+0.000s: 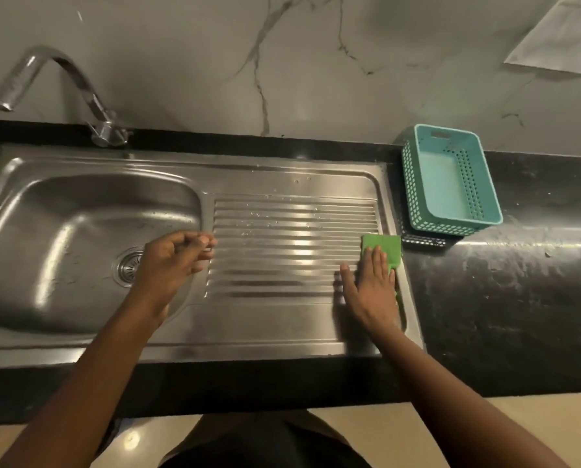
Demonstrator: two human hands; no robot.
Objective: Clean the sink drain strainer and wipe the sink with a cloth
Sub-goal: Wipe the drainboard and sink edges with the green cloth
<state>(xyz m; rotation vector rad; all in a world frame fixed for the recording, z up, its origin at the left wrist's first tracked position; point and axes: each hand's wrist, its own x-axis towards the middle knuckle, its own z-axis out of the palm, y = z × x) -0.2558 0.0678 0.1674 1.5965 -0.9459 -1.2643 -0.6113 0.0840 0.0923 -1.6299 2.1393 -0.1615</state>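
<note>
A steel sink (79, 204) with a ribbed drainboard (292, 238) fills the counter. The round drain strainer (127, 266) sits in the basin floor, partly hidden by my left hand (174, 258). That hand hovers over the basin's right edge with fingers loosely curled and nothing in it. My right hand (370, 285) lies flat, fingers spread, pressing on a folded green cloth (382, 246) at the drainboard's right end.
A curved chrome tap (62, 86) rises at the back left. A teal perforated plastic basket (451, 180) stands on the black stone counter (518, 298) just right of the sink. A marble wall runs behind.
</note>
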